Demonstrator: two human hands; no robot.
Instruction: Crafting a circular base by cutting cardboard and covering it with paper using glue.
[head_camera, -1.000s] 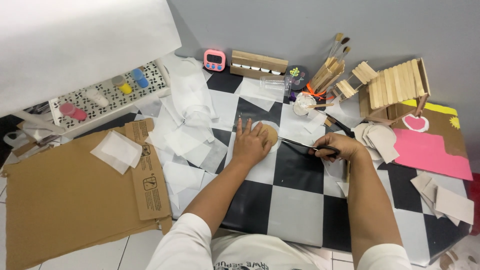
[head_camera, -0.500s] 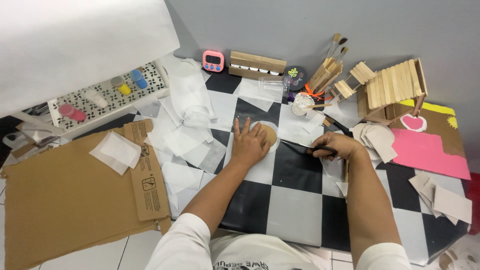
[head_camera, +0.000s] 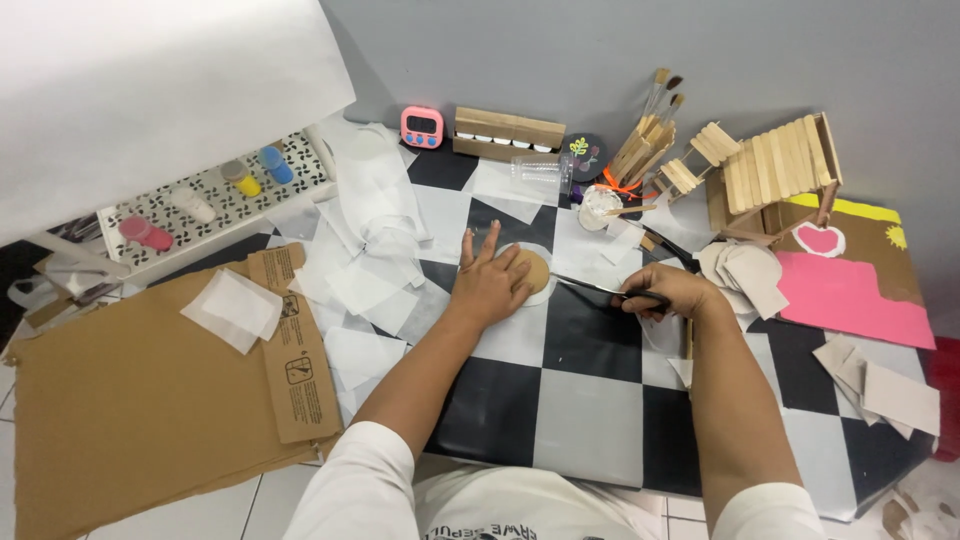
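Note:
My left hand (head_camera: 491, 283) lies flat, fingers spread, on a round brown cardboard disc (head_camera: 537, 268) that sits on a white paper circle on the checkered table (head_camera: 590, 410). My right hand (head_camera: 672, 292) grips black-handled scissors (head_camera: 598, 288), whose blades point left and reach the disc's right edge. Both forearms stretch out from my white shirt at the bottom.
Large flat cardboard (head_camera: 120, 390) and white paper scraps (head_camera: 360, 290) lie at left. A pink timer (head_camera: 422, 126), wooden tray (head_camera: 508, 133), brushes (head_camera: 650, 130), stick house (head_camera: 770, 175), pink sheet (head_camera: 850, 295) and cardboard cutouts (head_camera: 745, 270) ring the back and right. Paint bottles (head_camera: 200, 195) stand on a patterned shelf.
My left hand has spread its fingers flatter over the disc. The scissors in my right hand stay at the disc's right edge with little movement.

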